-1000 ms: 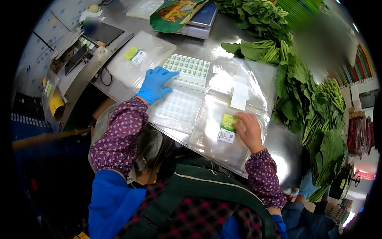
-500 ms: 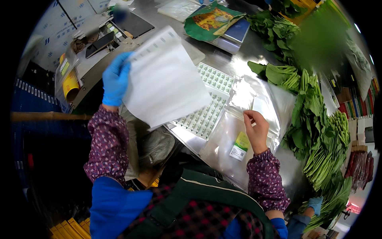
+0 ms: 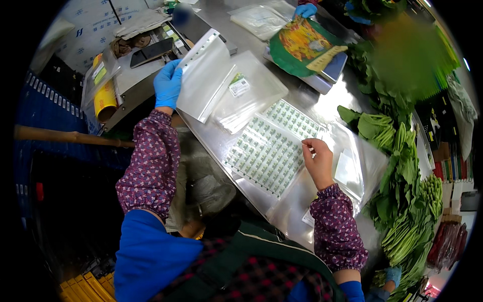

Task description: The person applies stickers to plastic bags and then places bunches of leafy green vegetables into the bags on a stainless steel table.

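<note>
a worker stands at a stainless steel table point(image 3: 221, 146) crowded with packing supplies. the left hand point(image 3: 167, 85), in a blue glove, has its fingers clamped on the edge of a clear perforated plastic sheet point(image 3: 204, 75), lifted and tilted above the table's left end. the bare right hand point(image 3: 317, 160) pinches its fingers together at the right edge of a sheet of small green labels point(image 3: 266, 151), which lies flat on the table in front of the worker. clear plastic bags point(image 3: 249, 95) lie beside and beyond the label sheet, one carrying a green sticker. bundles of leafy greens point(image 3: 402, 171) pile along the table's right side. a roll of film with a yellow core point(image 3: 105, 98) and a dark phone point(image 3: 151, 52) sit at the far left. another person's blue-gloved hand point(image 3: 305, 10) rests at the far end.
</note>
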Available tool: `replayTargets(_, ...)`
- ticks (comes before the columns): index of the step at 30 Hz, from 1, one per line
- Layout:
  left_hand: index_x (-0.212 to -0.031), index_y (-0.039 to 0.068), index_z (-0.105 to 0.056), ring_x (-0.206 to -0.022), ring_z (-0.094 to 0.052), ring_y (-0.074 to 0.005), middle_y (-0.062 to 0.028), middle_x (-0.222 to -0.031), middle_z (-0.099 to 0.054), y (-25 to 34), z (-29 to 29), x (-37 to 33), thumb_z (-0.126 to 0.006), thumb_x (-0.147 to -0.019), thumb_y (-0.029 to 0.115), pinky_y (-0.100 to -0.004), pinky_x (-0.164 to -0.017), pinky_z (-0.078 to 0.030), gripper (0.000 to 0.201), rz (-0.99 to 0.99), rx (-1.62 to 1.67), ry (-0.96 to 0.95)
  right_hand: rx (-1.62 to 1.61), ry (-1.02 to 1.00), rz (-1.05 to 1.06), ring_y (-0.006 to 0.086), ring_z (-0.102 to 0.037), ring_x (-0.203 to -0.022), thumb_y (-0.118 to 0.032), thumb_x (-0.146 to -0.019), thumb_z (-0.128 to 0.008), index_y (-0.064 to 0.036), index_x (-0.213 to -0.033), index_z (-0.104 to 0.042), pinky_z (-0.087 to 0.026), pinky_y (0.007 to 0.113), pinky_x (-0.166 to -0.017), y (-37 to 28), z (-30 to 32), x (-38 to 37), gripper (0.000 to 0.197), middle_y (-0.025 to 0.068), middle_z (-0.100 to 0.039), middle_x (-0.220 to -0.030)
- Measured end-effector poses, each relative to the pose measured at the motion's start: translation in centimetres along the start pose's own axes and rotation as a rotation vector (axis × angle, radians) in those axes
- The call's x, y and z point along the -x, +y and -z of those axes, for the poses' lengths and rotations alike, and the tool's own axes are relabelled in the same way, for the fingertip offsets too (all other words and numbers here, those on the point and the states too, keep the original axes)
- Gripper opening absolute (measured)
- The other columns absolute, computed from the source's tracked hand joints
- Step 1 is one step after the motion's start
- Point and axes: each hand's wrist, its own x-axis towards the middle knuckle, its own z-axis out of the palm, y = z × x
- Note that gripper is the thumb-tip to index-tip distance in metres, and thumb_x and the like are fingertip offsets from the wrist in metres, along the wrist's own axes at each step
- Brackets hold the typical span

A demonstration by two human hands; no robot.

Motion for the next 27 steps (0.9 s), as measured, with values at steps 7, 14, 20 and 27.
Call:
replayTargets(7, -0.106, 0.001, -0.063, -0.085, -0.057, -0.0079, -0.0014, -0.095, -0.064, -1.1, 0.1, -0.3, -0.056, -0.087, 0.004, -0.0233, -0.08, -0.046, 0.021, 0.077, 0.085, -0.03, 0.206, -0.095, 0.19, 0.0353, -0.052, -0.092, -0.004, -0.073, -0.064, -0.0028, -0.098, -0.059, -0.043, 0.042, -0.08, -0.1, -1.4, -1.6, 0.025, 0.0153, -0.059, -0.094)
replayTargets(14, -0.109, 0.002, -0.062, -0.086, -0.06, -0.0125, -0.0049, -0.095, -0.065, -2.2, 0.8, -1.6, -0.057, -0.085, 0.004, -0.0259, -0.081, -0.047, 0.025, 0.099, -0.009, -0.114, 0.261, -0.174, 0.191, 0.0357, -0.053, -0.09, -0.007, -0.071, -0.068, -0.0021, -0.098, -0.059, -0.043, 0.042, -0.079, 0.6, -2.7, -2.3, 0.029, 0.0157, -0.06, -0.09)
replayTargets(20, -0.124, 0.011, -0.054, -0.106, -0.053, -0.0306, -0.0125, -0.116, -0.057, 3.8, -1.2, -0.3, -0.066, -0.076, 0.013, -0.0384, -0.096, -0.039, 0.05, -0.44, -0.603, -0.164, 0.139, -0.203, 0.002, 0.0341, -0.055, -0.085, -0.011, -0.075, -0.066, -0.0021, -0.086, -0.063, -0.045, 0.04, -0.075, 1.6, -2.7, -2.5, 0.015, 0.0147, -0.062, -0.083)
replayTargets(27, -0.116, 0.008, -0.058, -0.103, -0.054, -0.0166, -0.0048, -0.109, -0.06, 8.2, -6.9, 7.4, -0.071, -0.074, 0.011, -0.0304, -0.091, -0.041, 0.044, -0.244, 0.037, -0.747, -0.228, -0.396, -0.175, 0.0079, -0.053, -0.067, -0.013, -0.086, -0.062, 0.0011, -0.09, -0.064, -0.044, 0.023, -0.062, 1.3, -1.6, -3.8, 0.015, 0.0021, -0.06, -0.073)
